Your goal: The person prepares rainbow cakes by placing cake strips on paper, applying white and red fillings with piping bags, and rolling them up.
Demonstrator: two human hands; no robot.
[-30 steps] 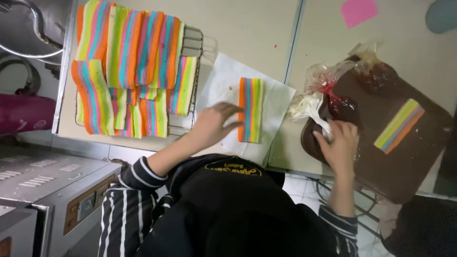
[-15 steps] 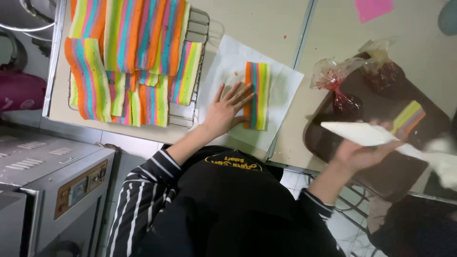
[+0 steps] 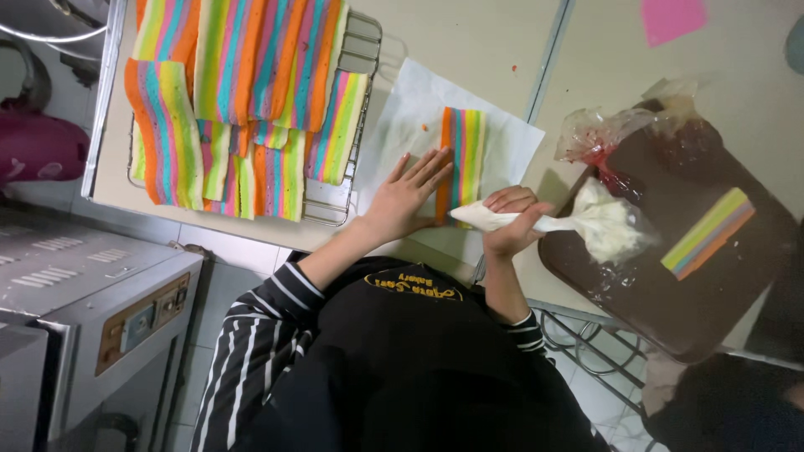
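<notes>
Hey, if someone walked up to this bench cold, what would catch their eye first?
Most striking are the rainbow-striped cake slices heaped on a wire rack at upper left. Next, at centre, the left hand lies flat beside and partly on one striped slice on white paper, while the right hand grips a piping bag of white cream, its tip at the slice's near end. At right, a dark brown tray holds another striped piece.
</notes>
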